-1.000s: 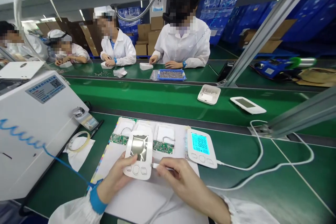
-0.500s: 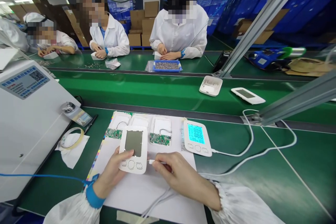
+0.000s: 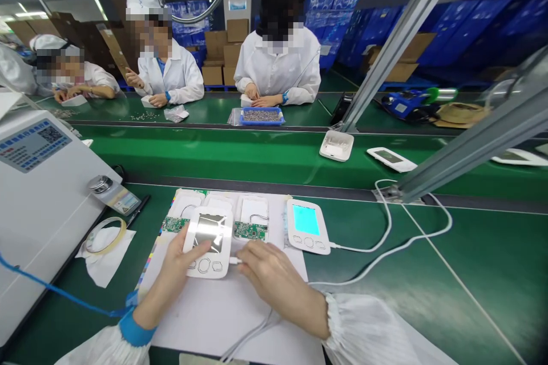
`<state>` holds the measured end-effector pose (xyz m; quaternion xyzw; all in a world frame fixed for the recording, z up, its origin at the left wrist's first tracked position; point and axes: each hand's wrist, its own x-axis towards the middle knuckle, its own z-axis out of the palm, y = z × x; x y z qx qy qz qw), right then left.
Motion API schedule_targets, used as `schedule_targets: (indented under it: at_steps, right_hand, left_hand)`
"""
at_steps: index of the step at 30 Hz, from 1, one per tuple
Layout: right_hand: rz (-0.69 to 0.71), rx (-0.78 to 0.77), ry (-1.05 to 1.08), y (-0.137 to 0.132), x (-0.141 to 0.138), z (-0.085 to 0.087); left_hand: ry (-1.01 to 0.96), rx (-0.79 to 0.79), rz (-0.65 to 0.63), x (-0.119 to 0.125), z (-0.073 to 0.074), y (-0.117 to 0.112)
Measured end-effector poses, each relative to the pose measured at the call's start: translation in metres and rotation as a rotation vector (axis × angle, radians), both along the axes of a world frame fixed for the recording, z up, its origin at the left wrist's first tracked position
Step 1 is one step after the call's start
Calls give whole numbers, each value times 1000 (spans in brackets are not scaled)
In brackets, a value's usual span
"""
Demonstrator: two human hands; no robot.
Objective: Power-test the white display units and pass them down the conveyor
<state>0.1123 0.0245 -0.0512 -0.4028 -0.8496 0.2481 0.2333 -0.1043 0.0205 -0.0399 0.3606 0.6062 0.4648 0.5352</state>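
My left hand (image 3: 182, 262) grips a white blood pressure monitor (image 3: 220, 267) by its left side, thumb across the unlit, shiny screen. Its buttons face up. My right hand (image 3: 274, 274) is closed on the white plug (image 3: 234, 260) of a charging cable, whose tip meets the monitor's right edge; how deep it sits I cannot tell. Behind them, open white housings with green circuit boards (image 3: 250, 231) lie on a white sheet (image 3: 231, 313). To the right, a second monitor (image 3: 314, 242) glows blue, with a white cable (image 3: 363, 250) plugged into its side.
A metal post (image 3: 454, 154) slants up at the right. A white machine (image 3: 51, 205) stands at the left, near a tape roll (image 3: 105, 248). On the green conveyor (image 3: 205, 154) lie an open housing (image 3: 337, 146) and a monitor (image 3: 391, 159). Several co-workers sit across it.
The plug has gone from just off the monitor's side to touching it. The lit monitor's digits have given way to plain blue. One co-worker has raised a hand. My view has shifted slightly.
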Motion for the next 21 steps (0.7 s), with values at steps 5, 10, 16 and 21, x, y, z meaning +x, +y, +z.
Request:
schedule_targets:
  at_steps: [5,10,16,21]
  right_hand:
    - [-473,-236,241,2,72,4]
    - [-690,-514,372,2,129,-13]
    - [-678,-654,580,4,122,-32]
    - [-622,-617,730,-6,116,-25]
  left_hand:
    - [446,162,109,-27,11,7]
    - [792,531,-362,36,14,13]
    - [560,420,-552,149,-5,51]
    - [245,327,-509,155,-29,52]
